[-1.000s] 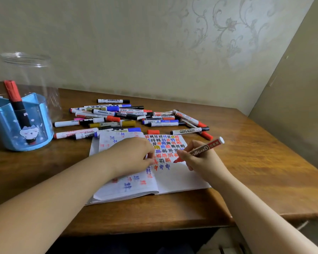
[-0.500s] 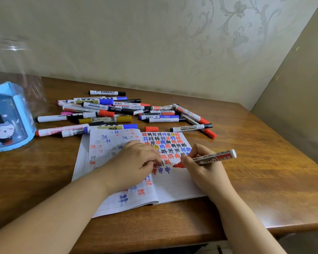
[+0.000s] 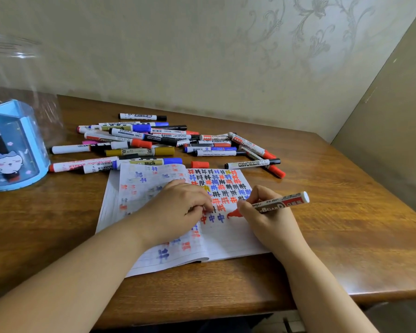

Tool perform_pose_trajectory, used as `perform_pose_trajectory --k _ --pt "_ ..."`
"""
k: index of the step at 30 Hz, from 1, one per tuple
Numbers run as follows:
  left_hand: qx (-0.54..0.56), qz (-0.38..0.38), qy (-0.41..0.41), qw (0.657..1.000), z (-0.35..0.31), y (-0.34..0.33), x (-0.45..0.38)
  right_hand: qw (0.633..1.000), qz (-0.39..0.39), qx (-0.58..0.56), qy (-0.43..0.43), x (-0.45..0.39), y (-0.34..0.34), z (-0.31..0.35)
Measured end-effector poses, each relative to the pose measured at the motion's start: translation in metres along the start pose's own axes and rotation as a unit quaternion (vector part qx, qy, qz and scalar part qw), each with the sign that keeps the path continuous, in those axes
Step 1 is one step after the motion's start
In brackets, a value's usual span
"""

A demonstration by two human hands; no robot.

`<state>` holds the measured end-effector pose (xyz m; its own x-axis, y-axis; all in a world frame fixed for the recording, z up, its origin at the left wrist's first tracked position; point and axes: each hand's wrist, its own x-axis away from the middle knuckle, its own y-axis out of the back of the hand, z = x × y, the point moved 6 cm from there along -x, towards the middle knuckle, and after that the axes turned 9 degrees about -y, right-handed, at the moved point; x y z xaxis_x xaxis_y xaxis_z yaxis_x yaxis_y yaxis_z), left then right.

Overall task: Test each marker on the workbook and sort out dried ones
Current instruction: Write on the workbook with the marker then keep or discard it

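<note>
An open workbook lies on the table, its right page covered with rows of red, blue and black marks. My right hand grips an uncapped red marker with its tip down on the page beside the lowest row of marks. My left hand rests on the book's middle with its fingers curled, pressing the pages flat. A loose red cap lies just beyond the book. A pile of several capped markers sits behind it.
A blue pen holder with a cat picture stands at the left, holding one dark marker. A clear plastic jar rises behind it. The wooden table ends at a wall behind and a panel at the right.
The view has shifted right and closer, pushing the holder toward the left edge. The marker tip has come down onto the page by the lowest row. My left hand stays on the book.
</note>
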<state>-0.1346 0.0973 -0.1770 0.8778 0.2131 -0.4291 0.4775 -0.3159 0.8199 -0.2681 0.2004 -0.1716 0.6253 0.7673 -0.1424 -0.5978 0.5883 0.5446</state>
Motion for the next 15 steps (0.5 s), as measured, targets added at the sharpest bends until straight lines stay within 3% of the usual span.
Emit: perform_pose_trajectory --k 15 --pt "0.009 0.0 0.014 1.0 0.0018 -0.0003 0.0003 1.0 0.007 -0.01 -0.015 0.0022 -0.0007 -0.002"
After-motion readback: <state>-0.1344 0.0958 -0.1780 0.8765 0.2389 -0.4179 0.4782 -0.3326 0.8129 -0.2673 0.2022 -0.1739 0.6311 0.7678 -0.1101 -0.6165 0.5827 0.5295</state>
